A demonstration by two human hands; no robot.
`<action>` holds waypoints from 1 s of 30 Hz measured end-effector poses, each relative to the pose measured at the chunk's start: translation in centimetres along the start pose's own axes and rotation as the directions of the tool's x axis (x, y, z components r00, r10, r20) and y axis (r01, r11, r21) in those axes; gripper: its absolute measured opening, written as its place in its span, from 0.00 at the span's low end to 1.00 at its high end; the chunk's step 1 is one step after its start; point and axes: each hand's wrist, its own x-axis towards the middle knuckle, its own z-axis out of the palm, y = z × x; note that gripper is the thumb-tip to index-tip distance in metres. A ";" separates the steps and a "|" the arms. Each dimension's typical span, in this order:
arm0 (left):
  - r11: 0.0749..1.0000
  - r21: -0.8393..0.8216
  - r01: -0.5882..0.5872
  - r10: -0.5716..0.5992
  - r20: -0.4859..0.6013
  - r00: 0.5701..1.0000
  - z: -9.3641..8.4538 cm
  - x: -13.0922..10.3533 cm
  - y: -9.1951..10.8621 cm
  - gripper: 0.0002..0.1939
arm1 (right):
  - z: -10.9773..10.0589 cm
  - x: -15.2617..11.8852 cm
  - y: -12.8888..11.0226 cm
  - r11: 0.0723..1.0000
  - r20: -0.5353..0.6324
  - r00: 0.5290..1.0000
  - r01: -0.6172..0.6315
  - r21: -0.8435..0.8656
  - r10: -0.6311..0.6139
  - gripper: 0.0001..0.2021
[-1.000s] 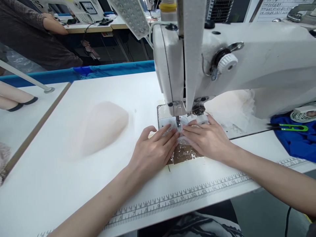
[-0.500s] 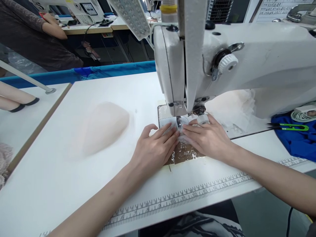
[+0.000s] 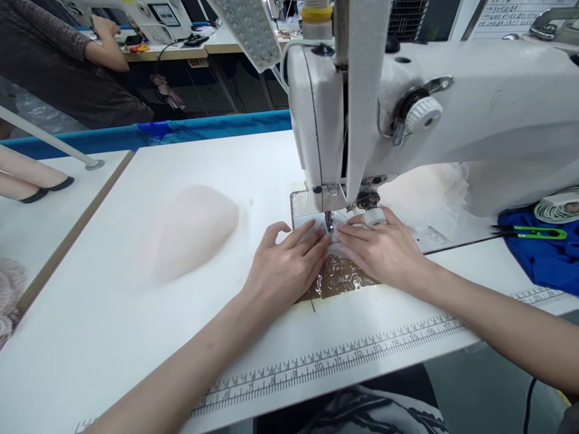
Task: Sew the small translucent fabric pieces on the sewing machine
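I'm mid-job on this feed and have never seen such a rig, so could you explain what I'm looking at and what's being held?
There is no robot here: a camera worn on a person's head looks forward and down at their bare hands. The big white machine is a sewing machine. The left hand and right hand lie on either side of its presser foot, fingertips on thin, sheer material; neither visibly grips it. On the white table, a sheer pale fabric piece lies to the left, and green-handled thread snips rest on blue fabric to the right. Ruler markings line the near edge. Another person is beyond, upper left.
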 end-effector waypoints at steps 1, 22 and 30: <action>1.000 -0.001 0.001 -0.001 -0.002 1.000 0.0 0.0 0.0 0.13 | 0.0 0.0 0.0 1.000 0.000 1.000 0.000 -0.003 0.000 0.10; 1.000 0.016 0.009 -0.009 -0.013 1.000 0.4 0.1 -0.3 0.13 | 0.2 0.2 0.1 0.999 0.023 1.000 -0.012 -0.033 0.013 0.12; 0.998 0.060 -0.011 0.013 -0.032 0.999 0.2 0.0 -0.4 0.13 | -0.5 0.3 0.8 0.984 0.074 0.991 -0.120 0.134 0.111 0.22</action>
